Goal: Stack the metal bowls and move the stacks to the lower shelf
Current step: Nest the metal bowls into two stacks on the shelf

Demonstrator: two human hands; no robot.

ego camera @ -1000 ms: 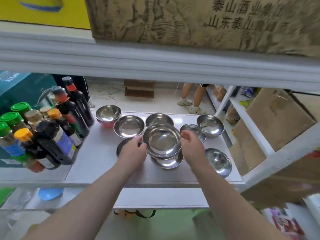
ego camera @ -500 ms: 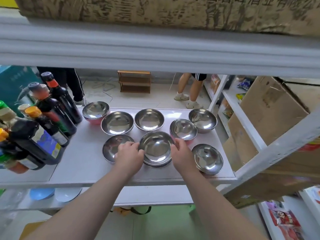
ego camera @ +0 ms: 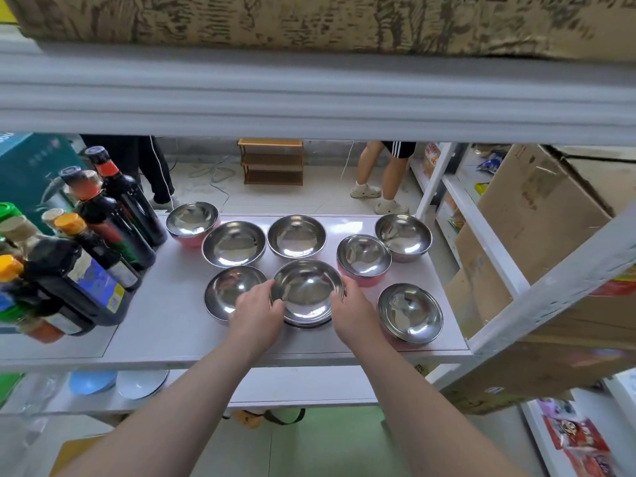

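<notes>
We see the shelf board (ego camera: pixel 165 325) across the middle of the frame. The bottles (ego camera: pixel 86 256) stand at its left end. The bowls sit right of them: five in a back row (ego camera: pixel 296 235), three nearer the front edge. The stacked bowls (ego camera: pixel 307 290) are the middle of the front row, between our two hands. The lower shelf (ego camera: pixel 309 387) lies beneath.

Place: a small shop or its stockroom.
Shelving: white metal racks (ego camera: pixel 457 197) in rows, goods on several levels.
Stock: sauce bottles (ego camera: pixel 113 215) grouped together, many alike metal bowls (ego camera: pixel 296 235), cardboard cartons (ego camera: pixel 537 215), packaged snacks (ego camera: pixel 581 442).
Floor: pale tiles (ego camera: pixel 320 197).
</notes>
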